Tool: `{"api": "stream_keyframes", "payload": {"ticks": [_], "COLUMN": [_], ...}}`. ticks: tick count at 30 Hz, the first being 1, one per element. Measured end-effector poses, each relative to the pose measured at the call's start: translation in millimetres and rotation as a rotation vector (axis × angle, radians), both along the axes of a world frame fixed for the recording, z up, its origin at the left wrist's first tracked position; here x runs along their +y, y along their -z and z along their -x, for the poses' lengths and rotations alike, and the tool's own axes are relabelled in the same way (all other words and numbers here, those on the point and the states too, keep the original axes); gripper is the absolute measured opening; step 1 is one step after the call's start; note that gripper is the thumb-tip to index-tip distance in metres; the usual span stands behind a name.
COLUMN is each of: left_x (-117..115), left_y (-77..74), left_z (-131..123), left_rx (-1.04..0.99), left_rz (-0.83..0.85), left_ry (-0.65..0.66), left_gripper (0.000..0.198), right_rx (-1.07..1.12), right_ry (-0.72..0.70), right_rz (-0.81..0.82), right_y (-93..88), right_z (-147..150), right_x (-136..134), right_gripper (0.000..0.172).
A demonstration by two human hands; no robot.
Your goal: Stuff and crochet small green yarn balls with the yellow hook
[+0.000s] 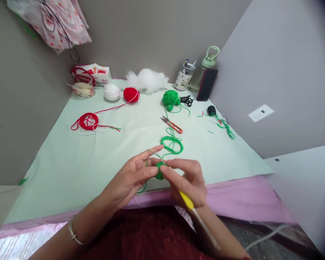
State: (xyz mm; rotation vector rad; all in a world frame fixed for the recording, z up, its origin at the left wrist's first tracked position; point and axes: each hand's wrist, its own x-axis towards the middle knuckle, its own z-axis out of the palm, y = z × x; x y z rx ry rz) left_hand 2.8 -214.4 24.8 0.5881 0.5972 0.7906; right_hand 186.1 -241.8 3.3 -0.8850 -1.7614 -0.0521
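- Both forearms come in from the bottom edge and meet just over the near edge of the tabletop [70, 162], a bangle [73, 231] on the left wrist.
- The left hand [134, 173] is turned palm inward. Its thumb and middle fingers pinch the green crochet piece [159, 172], and the index finger sticks out straight with a strand of yarn over it.
- The right hand [189, 180] is curled, fingers pressed together around the crochet hook [186, 200]. The yellow handle runs back under the palm, and the tip is hidden at the piece.
- The green crochet piece sits right between the two hands, touching the fingertips of both, lifted off the cloth.
- Just beyond the hands a loose coil of green yarn [172, 143] lies on the tabletop, with the scissors [172, 124] behind it.
- Farther back, well apart from the hands, sit the green yarn ball [170, 97] and the red yarn ball [131, 94].
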Motion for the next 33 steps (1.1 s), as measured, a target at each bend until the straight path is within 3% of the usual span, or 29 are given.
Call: {"api": "stream_keyframes", "payload": {"ticks": [6, 11, 21, 24, 28, 33], "left_x": [6, 10, 9, 4, 0, 1], "left_y": [-1.1, 0.5, -1.5, -5.7, -10.5, -7.4], "left_z": [7, 12, 10, 2, -10, -15], "left_rx": [-0.026, 0.023, 0.133, 0.194, 0.309, 0.512], "left_rz": [-0.042, -0.094, -0.175, -0.258, -0.322, -0.463], "left_ry": [0.058, 0.071, 0.111, 0.035, -0.088, -0.219], "left_gripper": [0.066, 0.060, 0.047, 0.053, 0.066, 0.067], "right_rx": [0.359, 0.522, 0.844, 0.788, 0.612, 0.707], "right_ry": [-0.198, -0.249, -0.424, -0.395, -0.239, -0.264], "right_rz": [0.231, 0.361, 0.685, 0.642, 0.468, 0.531], "right_y": [-8.6, -14.3, -23.2, -15.0, -5.0, 4.8], "right_z": [1, -7, -17, -8, 9, 18], "right_x": [1, 0, 11, 8, 4, 6], "right_gripper": [0.026, 0.018, 0.016, 0.016, 0.013, 0.012]}}
